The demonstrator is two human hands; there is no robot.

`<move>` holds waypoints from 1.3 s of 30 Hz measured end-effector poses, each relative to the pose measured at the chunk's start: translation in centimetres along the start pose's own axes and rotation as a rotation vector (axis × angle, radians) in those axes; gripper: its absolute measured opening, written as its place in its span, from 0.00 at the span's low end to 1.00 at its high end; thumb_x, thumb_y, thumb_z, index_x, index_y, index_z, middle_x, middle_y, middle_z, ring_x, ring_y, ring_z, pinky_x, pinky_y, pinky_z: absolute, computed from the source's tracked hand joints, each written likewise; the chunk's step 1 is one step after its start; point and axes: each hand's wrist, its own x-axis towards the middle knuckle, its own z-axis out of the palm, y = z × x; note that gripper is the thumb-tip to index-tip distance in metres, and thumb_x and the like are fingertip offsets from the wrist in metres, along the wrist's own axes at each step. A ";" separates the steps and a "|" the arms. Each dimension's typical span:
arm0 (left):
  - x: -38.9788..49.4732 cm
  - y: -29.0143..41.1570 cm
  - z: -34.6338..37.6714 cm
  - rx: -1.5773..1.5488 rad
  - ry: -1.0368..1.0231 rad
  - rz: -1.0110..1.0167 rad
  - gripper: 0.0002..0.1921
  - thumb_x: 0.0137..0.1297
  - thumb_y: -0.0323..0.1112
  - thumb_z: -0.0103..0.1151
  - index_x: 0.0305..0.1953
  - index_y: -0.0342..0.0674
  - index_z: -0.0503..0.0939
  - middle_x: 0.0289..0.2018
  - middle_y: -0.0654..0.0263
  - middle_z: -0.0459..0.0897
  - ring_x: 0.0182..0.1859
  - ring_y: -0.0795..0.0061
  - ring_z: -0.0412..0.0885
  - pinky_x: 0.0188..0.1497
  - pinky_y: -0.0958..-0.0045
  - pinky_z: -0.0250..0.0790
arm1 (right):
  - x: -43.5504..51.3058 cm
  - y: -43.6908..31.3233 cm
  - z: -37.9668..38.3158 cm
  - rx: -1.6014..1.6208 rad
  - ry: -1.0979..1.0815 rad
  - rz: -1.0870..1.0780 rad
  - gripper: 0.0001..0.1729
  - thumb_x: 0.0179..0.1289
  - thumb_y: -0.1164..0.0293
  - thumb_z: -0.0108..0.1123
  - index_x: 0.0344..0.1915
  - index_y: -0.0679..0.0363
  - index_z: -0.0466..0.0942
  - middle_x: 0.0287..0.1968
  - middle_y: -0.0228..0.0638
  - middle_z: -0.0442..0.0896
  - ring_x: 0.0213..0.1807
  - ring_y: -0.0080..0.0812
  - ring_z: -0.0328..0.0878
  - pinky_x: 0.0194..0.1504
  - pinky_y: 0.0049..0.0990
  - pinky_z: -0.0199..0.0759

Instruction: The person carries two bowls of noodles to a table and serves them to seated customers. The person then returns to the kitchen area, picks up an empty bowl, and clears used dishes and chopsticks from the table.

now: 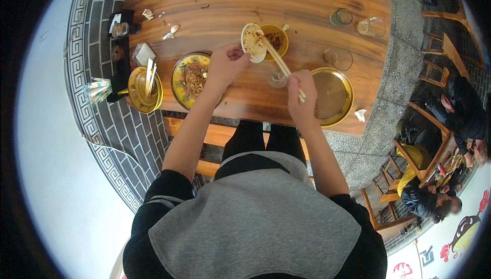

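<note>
My left hand (230,62) grips the rim of a small white bowl (253,43), which is tilted and smeared inside with reddish-brown food bits. Wooden chopsticks (282,64) are in my right hand (303,91), their tips at the white bowl's inside. Just behind and to the right of it, a yellow bowl (284,45) with dark red-brown food in it stands on the wooden table (238,98). Left of my left forearm lies a yellow-patterned plate (178,73) with food remains. A small clear glass (277,78) is beside my right hand.
Stacked yellow bowls (142,104) with chopsticks, a napkin block (144,53) and wrapped chopsticks (99,90) are at the left. A yellow-rimmed round plate (333,96), several glasses (341,16) and crumpled tissue (360,115) are at the right. Other people (460,102) sit at a far-right table.
</note>
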 end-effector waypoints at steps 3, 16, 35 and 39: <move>-0.1 0.1 0.1 -0.028 -0.011 -0.013 0.16 0.60 0.33 0.65 0.48 0.31 0.83 0.34 0.62 0.86 0.36 0.79 0.82 0.40 0.76 0.73 | 0.2 -0.1 0.0 -0.031 -0.001 -0.053 0.02 0.62 0.80 0.57 0.35 0.63 0.74 0.34 0.44 0.76 0.39 0.48 0.71 0.44 0.40 0.65; 0.2 -0.2 0.1 0.021 -0.009 0.020 0.15 0.60 0.33 0.65 0.46 0.31 0.83 0.31 0.62 0.86 0.34 0.80 0.82 0.39 0.76 0.74 | 0.4 -0.2 0.3 -0.057 0.045 0.001 0.01 0.63 0.78 0.57 0.35 0.63 0.75 0.34 0.41 0.78 0.40 0.47 0.73 0.47 0.39 0.66; -2.0 0.9 -4.2 -0.404 0.012 -0.096 0.14 0.68 0.26 0.57 0.50 0.20 0.77 0.43 0.53 0.84 0.43 0.71 0.84 0.48 0.75 0.81 | 0.9 -0.5 -2.6 -0.022 0.050 0.140 0.10 0.74 0.73 0.49 0.36 0.65 0.75 0.29 0.32 0.73 0.32 0.22 0.69 0.34 0.22 0.63; -3.7 0.7 -7.5 -0.643 -0.029 -0.123 0.15 0.69 0.27 0.56 0.51 0.22 0.75 0.46 0.52 0.83 0.46 0.66 0.85 0.50 0.72 0.82 | 1.8 -0.8 -2.5 -0.061 -0.045 0.076 0.07 0.70 0.74 0.55 0.36 0.66 0.77 0.30 0.40 0.75 0.32 0.38 0.72 0.38 0.32 0.67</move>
